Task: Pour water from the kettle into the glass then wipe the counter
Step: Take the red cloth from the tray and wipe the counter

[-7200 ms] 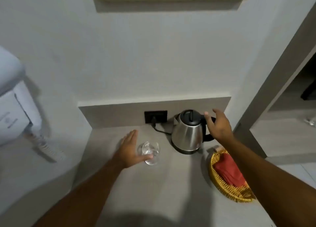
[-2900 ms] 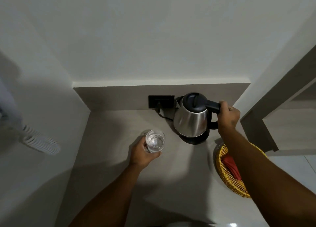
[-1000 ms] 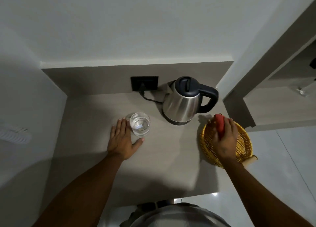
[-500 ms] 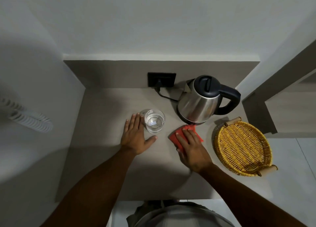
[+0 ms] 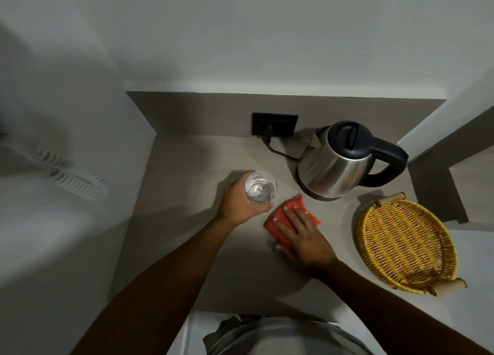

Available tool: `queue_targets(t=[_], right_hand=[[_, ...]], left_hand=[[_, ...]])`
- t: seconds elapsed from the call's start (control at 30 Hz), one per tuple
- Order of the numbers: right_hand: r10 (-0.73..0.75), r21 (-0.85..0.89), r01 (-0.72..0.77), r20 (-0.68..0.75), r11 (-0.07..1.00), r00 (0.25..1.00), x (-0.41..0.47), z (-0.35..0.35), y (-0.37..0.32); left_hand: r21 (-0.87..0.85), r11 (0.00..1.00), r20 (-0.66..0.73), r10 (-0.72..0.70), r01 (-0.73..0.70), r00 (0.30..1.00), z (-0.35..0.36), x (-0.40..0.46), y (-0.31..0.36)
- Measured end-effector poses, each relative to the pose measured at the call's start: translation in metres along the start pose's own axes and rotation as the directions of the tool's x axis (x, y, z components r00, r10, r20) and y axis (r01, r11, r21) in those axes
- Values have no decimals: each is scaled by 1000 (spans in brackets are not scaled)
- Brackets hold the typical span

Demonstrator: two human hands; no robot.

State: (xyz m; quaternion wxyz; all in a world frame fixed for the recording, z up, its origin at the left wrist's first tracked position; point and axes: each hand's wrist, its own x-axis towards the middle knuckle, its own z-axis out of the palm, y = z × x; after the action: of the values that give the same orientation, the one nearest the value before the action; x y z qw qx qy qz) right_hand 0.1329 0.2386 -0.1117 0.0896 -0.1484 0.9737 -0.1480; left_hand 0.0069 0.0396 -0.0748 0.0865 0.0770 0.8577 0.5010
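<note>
A clear glass with water in it is held in my left hand, whose fingers wrap round its side above the grey counter. My right hand presses flat on a folded red cloth lying on the counter just in front of the kettle. The steel kettle, with black lid and handle, stands on its base at the back right, its cord running to a black wall socket.
An empty yellow wicker basket with wooden handles sits at the counter's right end. Walls close the back and left sides. A coiled white cord hangs on the left wall. The counter's front edge lies near my body.
My left hand has gone from resting flat beside the glass to gripping it. My right hand with the red cloth has slid a little toward me on the counter.
</note>
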Motion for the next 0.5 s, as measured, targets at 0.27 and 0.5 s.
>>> queue_targets(t=[0.27,0.5], right_hand=[[-239,-3,239,-9,971,971,88,-1,-43],[43,96,-33,-110,995,993,81,-16,-2]], left_hand=[[22,998,-114,55,-53,992,-33,16,3],[138,988,-153,95,-74,984,-57,23,12]])
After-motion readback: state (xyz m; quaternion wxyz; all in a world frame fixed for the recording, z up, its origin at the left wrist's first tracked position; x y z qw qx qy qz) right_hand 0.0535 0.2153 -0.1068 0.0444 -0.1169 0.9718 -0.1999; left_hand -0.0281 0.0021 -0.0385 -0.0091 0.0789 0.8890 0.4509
